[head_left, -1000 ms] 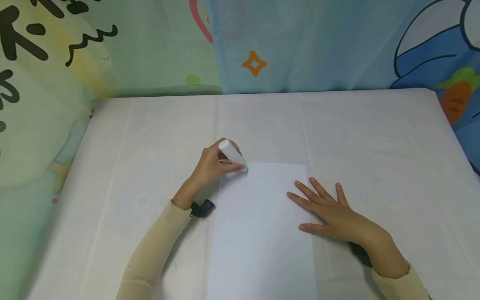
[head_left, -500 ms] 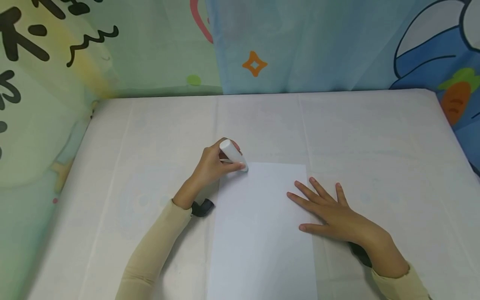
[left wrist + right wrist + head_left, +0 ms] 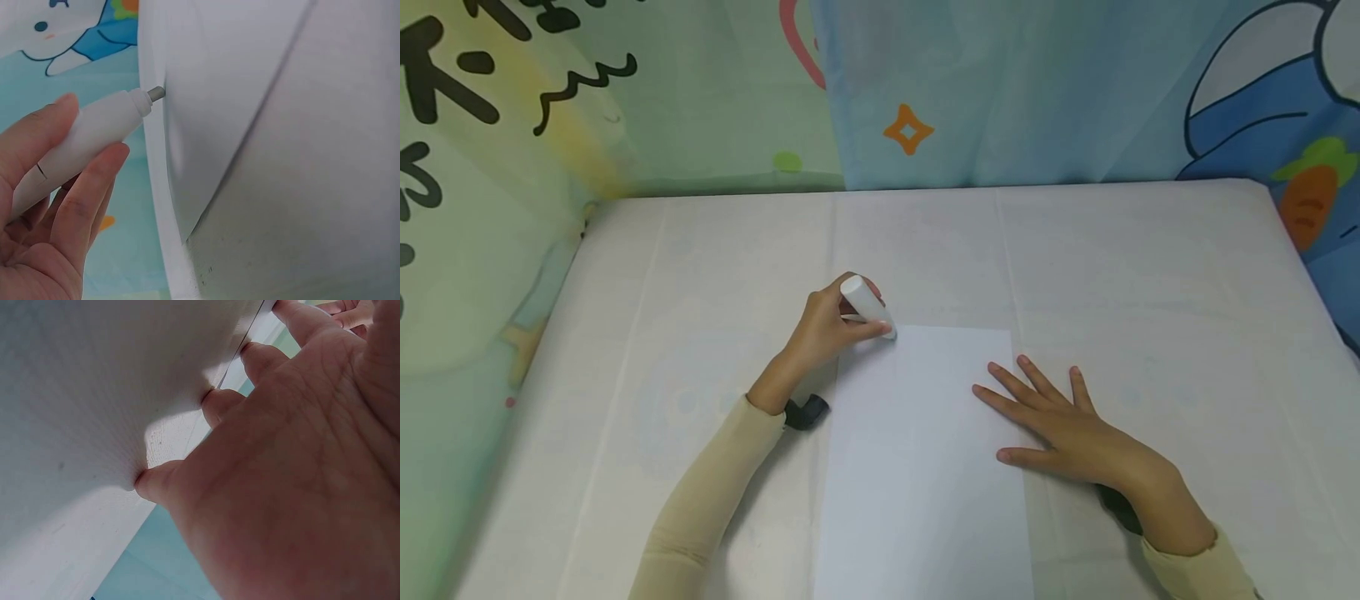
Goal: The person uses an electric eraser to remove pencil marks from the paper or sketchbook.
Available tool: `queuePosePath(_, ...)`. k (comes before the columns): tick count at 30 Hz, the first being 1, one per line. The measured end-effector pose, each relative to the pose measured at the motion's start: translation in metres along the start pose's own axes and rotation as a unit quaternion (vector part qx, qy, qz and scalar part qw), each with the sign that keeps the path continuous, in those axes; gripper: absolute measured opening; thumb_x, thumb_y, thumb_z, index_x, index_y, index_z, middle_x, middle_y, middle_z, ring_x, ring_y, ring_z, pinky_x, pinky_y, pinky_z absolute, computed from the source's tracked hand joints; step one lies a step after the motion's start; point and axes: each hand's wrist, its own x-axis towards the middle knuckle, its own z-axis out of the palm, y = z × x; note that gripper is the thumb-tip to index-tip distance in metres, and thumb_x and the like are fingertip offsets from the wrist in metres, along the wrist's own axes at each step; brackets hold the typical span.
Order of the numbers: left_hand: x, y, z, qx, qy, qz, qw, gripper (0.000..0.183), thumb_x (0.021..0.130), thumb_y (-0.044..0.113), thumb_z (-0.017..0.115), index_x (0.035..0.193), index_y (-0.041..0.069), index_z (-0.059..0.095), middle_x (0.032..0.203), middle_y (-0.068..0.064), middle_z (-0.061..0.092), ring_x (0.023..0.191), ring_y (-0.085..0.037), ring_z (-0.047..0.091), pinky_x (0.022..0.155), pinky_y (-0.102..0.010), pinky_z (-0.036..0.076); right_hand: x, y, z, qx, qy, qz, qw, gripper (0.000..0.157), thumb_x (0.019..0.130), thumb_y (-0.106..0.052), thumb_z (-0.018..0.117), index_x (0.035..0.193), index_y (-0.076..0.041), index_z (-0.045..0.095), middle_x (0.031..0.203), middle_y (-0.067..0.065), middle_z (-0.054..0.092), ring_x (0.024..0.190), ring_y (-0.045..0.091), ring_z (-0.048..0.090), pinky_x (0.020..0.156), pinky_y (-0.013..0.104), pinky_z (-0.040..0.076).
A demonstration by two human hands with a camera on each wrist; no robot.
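My left hand (image 3: 827, 329) grips a thick white marker (image 3: 865, 302) near the top edge of a white sheet of paper (image 3: 925, 467). In the left wrist view the marker (image 3: 87, 140) lies between thumb and fingers, its grey tip bare and pointing at the paper (image 3: 219, 81). Whether the tip touches the sheet I cannot tell. Fingers spread, my right hand (image 3: 1067, 429) rests across the paper's right edge. Some of its fingertips are on the sheet and others on the cloth. From the right wrist view the palm (image 3: 294, 469) shows, with fingertips pressed to the surface.
A white cloth (image 3: 737, 250) covers the table under the paper. Behind it hangs a printed curtain (image 3: 1037, 92) in green and blue. Dark wrist devices show below both wrists, the left one (image 3: 807, 412) beside the paper's left edge.
My left hand, with the marker in it, has shifted very slightly toward the far side of the table. The right hand and the paper stay where they were.
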Motion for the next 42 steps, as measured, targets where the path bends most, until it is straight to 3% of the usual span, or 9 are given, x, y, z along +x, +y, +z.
queuePosePath(42, -0.012, 0.003, 0.002, 0.003, -0.020, 0.005, 0.9998, 0.038, 0.076, -0.002, 0.081, 0.105, -0.001, 0.056, 0.099, -0.018, 0.068, 0.086, -0.029, 0.071, 0.073, -0.027, 0.060, 0.001, 0.000, 0.000, 0.002, -0.004, 0.015, 1.000, 0.073, 0.093, -0.051, 0.060, 0.155, -0.036, 0.024, 0.164, 0.002, 0.010, 0.150, 0.028, -0.010, 0.108, 0.068, -0.021)
